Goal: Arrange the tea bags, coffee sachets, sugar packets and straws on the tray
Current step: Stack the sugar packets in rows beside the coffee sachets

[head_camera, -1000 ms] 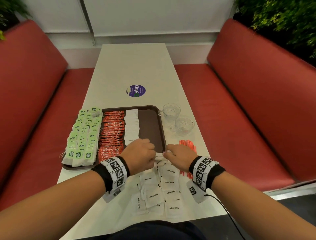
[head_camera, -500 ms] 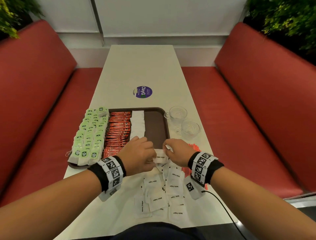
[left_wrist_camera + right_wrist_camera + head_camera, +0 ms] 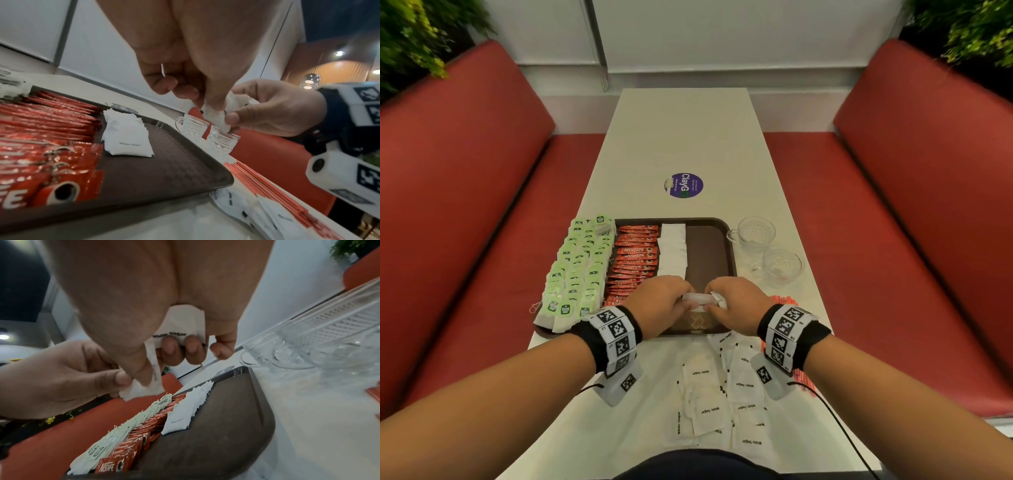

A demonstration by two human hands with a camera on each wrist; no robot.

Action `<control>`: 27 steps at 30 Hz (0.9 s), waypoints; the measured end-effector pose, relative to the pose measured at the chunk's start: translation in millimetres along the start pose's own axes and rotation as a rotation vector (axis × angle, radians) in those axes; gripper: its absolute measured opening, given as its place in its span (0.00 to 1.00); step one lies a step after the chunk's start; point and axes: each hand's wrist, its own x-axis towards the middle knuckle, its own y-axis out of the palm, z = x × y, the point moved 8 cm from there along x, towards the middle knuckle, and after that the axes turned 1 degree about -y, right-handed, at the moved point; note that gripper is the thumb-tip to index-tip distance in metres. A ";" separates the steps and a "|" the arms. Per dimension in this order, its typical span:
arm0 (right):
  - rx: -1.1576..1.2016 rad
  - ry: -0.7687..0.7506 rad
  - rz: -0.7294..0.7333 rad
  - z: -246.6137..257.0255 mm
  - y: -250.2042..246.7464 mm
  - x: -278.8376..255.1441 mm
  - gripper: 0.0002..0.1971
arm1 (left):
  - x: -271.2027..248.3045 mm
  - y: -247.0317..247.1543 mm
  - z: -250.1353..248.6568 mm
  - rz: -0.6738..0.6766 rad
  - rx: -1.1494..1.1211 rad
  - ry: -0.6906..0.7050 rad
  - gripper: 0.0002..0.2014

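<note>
Over the near end of the brown tray [image 3: 709, 246], my left hand [image 3: 664, 305] and right hand [image 3: 734, 301] meet, both pinching white sugar packets [image 3: 700, 299]. The right wrist view shows a "White Sugar" packet [image 3: 180, 324] tucked in my right palm and another [image 3: 141, 389] pinched by both thumbs. On the tray lie rows of green tea bags [image 3: 578, 263], red coffee sachets [image 3: 635, 260] and sugar packets [image 3: 673, 250]. Loose sugar packets [image 3: 722, 394] lie on the table near me. Red straws [image 3: 786, 301] lie right of the tray, partly hidden by my right wrist.
Two glass cups [image 3: 755, 236] [image 3: 782, 265] stand just right of the tray. A round purple sticker [image 3: 683, 185] sits farther up the white table [image 3: 681, 137]. Red benches [image 3: 465, 205] flank both sides. The tray's right strip is bare.
Both hands moved forward from the loose pile on the table to above the tray's near end, carrying sugar packets with them.
</note>
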 end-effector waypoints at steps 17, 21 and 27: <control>0.229 0.159 0.091 -25.9 3.0 0.3 0.06 | 13.4 26.1 100.6 0.114 -0.153 -0.540 0.17; 0.211 0.177 0.097 -31.2 4.7 -0.3 0.05 | 20.2 34.3 107.2 0.117 -0.119 -0.611 0.18; 0.242 0.173 0.008 -36.0 1.5 2.0 0.03 | 23.5 40.1 111.3 0.118 -0.024 -0.640 0.21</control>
